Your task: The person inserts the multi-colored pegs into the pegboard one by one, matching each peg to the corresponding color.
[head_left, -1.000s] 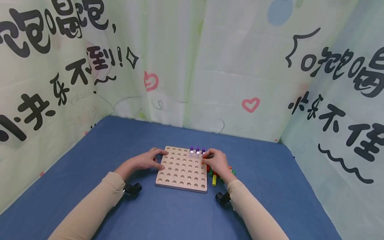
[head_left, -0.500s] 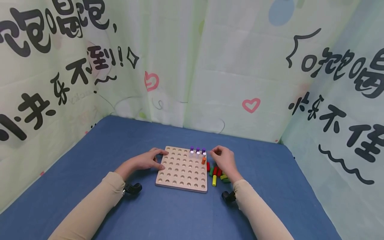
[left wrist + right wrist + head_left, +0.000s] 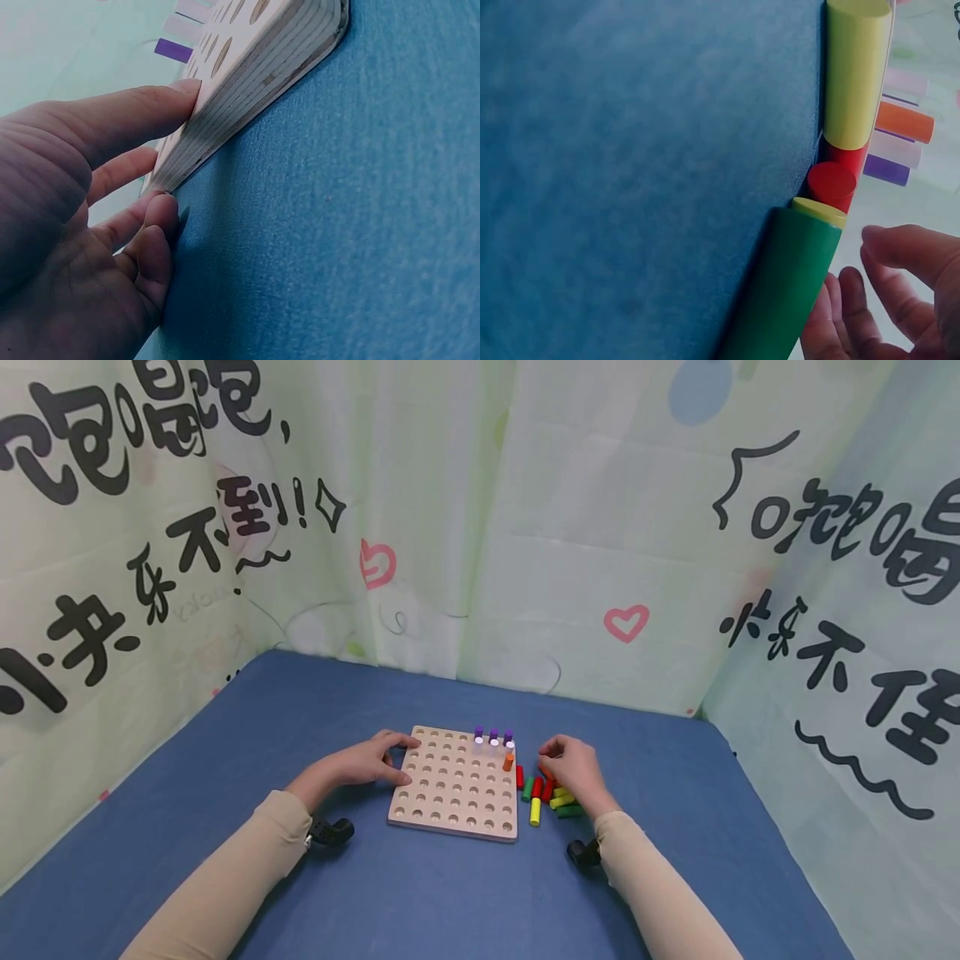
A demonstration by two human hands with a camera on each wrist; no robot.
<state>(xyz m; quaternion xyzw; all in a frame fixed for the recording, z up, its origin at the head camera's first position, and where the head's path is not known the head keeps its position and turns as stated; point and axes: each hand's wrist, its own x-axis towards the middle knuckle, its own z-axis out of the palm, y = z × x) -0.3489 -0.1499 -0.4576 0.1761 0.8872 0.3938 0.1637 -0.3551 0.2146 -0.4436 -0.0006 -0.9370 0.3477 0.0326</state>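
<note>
My left hand (image 3: 367, 760) rests at the left edge of a wooden pegboard (image 3: 442, 822), thumb and index fingertip touching its edge, the other fingers loosely bent beside it. At the board's far right stand three purple pegs (image 3: 493, 735) with white pegs (image 3: 494, 745) in front, and one orange peg (image 3: 508, 762). My right hand (image 3: 573, 768) hovers to the right of the board, thumb and index fingertips slightly apart over another orange peg (image 3: 546, 772). In the right wrist view nothing shows between those fingertips.
Loose pegs lie right of the board: a red peg (image 3: 520, 777), a yellow peg (image 3: 535, 812), a green peg (image 3: 780, 277) and several others. A blue cloth (image 3: 420, 902) covers the table. A printed curtain (image 3: 555, 552) closes off the back and sides.
My right hand let go of the orange peg, which now stands in the board, and moved right and down to the loose pegs. My left hand has stayed at the board.
</note>
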